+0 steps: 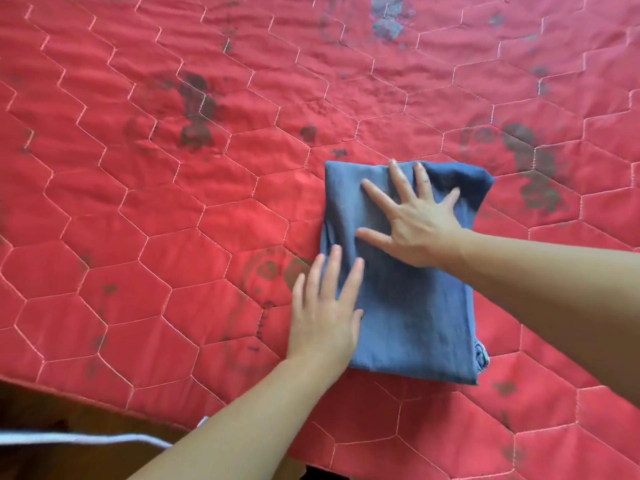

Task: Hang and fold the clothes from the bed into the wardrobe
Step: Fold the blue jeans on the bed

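Your right hand (412,220) lies flat with fingers spread wide on the upper part of the folded blue garment (408,306), which rests on the red quilted bed (173,202). Your left hand (325,313), fingers straight and together, presses the garment's left edge.

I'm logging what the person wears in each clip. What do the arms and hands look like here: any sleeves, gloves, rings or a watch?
Both arms are bare along the whole length in view, with no sleeve showing. The left hand and right hand wear no gloves, and no ring, watch or bracelet is visible on the fingers or wrists. The nails look short and unpainted.
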`<state>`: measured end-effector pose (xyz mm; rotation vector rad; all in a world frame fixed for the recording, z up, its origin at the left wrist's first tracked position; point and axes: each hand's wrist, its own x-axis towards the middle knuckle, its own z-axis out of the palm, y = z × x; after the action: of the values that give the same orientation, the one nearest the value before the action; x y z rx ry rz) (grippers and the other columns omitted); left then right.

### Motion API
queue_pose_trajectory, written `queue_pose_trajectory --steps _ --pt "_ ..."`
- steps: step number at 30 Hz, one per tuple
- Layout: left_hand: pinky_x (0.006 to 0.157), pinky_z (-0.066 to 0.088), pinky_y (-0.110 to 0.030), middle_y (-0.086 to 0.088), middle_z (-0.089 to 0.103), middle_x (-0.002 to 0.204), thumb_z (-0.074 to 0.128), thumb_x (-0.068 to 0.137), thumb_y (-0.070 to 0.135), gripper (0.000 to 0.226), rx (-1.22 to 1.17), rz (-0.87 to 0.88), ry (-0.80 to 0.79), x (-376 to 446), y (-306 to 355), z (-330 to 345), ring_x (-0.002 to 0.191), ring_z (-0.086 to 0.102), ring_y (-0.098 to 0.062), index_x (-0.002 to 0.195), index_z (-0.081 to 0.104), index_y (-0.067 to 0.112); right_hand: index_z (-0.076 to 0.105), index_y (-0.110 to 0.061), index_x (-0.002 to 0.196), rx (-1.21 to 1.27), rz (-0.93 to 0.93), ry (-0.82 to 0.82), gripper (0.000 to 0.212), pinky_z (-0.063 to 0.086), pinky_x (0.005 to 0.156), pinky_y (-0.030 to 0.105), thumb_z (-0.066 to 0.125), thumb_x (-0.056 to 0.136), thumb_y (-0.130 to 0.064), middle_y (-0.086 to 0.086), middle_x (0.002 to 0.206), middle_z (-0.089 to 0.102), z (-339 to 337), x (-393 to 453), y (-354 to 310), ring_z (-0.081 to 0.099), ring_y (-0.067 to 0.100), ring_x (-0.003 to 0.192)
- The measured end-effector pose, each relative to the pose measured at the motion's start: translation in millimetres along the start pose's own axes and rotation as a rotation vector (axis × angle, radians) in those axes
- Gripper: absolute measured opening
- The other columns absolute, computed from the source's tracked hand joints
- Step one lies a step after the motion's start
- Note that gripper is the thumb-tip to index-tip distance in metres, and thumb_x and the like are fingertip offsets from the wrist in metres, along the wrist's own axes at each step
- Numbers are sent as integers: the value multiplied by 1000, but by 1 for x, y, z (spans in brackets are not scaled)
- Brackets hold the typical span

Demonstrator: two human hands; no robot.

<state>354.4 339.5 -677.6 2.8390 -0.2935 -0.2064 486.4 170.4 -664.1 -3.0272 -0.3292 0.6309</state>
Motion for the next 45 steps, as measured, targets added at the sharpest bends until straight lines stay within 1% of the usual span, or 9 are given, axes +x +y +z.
queue_pose_trajectory --steps 6,11,19,23,28,34,38,41,45 --pt "105 40 -55 -5 36 155 31 92 50 60 74 32 -171 8 -14 19 141 36 -28 147 40 28 -8 -53 147 13 87 -63 80 5 97 84 15 78 -86 -5 161 -18 17 33 1 -22 33 146" --pt "121 0 -49 5 -23 160 -2 79 74 80 61 10 -366 9 -14 14 148 -20 -18 150 -15 41 1 -46 151 43 -27 67 86 2 102 79 21 78 -86 -1 162 -12 13 11 4 -14 32 148" --pt "120 -6 -50 5 -35 156 12 67 90 102 127 17 -408 9 -11 14 145 -29 -20 149 -22 39 30 -28 151 -62 -230 -27 77 18 114 59 14 90 -73 10 159 25 82 -114 70 19 30 147" --pt "121 -1 -43 3 -20 161 18 72 87 98 42 0 -277 2 -10 17 148 -18 -18 154 -4 37 35 -26 149 -84 -219 -24 79 16 113 61 10 90 -72 11 157 29 71 -112 62 24 32 145" --pt "115 19 -40 -5 9 163 24 76 78 91 -195 -325 -162 -34 0 21 146 15 -23 154 9 35 38 -26 148 -74 -365 36 73 15 112 62 30 89 -69 9 155 34 72 -138 58 30 31 144" --pt "107 33 -38 -5 42 138 50 80 65 78 -374 -354 -94 -44 -2 19 123 42 -25 149 26 38 35 -26 149 -78 -503 69 89 21 110 59 50 76 -74 10 155 33 99 -164 58 31 32 141" --pt "96 44 -33 5 57 120 83 67 43 89 -607 -536 -170 -27 -11 6 107 57 -16 139 32 32 36 -28 145 -41 -481 105 92 29 108 51 64 60 -52 8 149 43 100 -157 55 38 31 136" --pt "96 49 -37 5 64 115 85 53 55 88 -682 -677 -333 -18 -17 -2 104 63 -15 125 40 29 41 -27 140 38 -459 105 93 48 98 48 81 58 -43 7 144 49 97 -155 52 49 33 131" --pt "84 57 -38 1 67 105 78 76 33 42 -914 -862 -449 -2 -20 -19 90 66 -16 110 56 19 47 -26 133 208 -413 169 64 57 85 37 64 72 -36 2 136 56 81 -156 51 59 26 120"
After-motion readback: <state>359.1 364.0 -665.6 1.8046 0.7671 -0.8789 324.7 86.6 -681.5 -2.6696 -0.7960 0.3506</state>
